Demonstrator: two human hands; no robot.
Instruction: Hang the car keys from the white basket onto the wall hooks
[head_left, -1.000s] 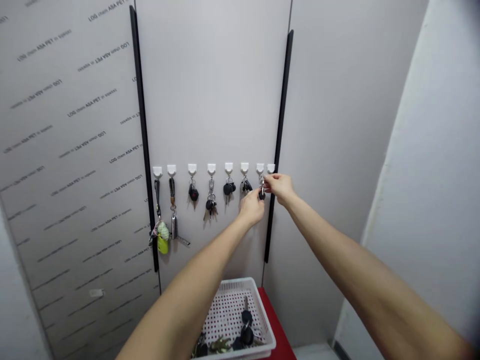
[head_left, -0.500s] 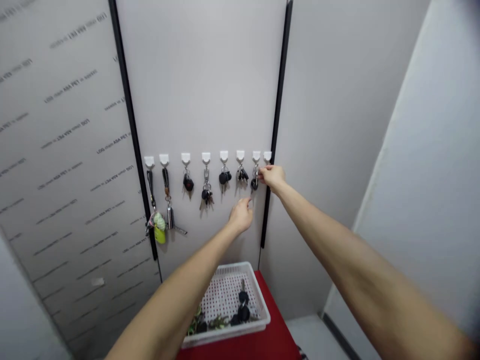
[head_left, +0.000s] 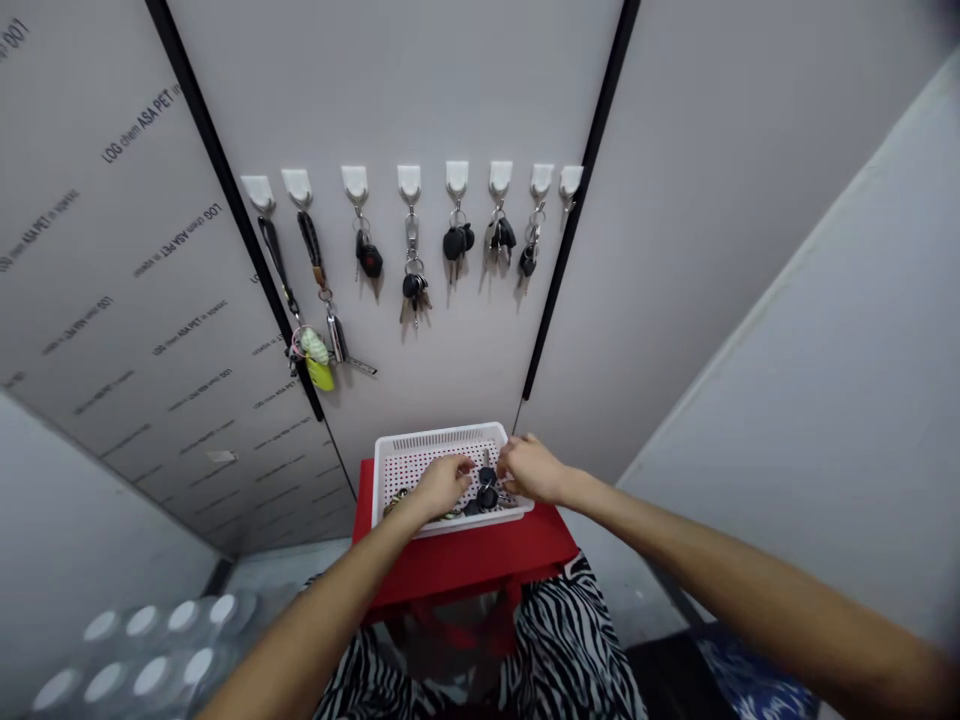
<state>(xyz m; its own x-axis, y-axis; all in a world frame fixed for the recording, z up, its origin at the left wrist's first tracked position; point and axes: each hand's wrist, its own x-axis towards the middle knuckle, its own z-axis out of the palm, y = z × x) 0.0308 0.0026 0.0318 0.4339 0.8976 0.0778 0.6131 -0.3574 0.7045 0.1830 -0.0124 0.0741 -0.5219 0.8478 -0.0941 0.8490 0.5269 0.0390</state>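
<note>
Both left hand (head_left: 444, 486) & right hand (head_left: 531, 470) over basket (head_left: 442, 437), grip unclear, keys (head_left: 487, 488) part-hidden.

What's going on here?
A person is reaching both hands down into a white basket on a red table. The left hand and right hand sit either side of a car key lying in it; whether either holds anything is hard to tell. Higher up, bunches of keys hang from a row of white hooks on the wall.
</note>
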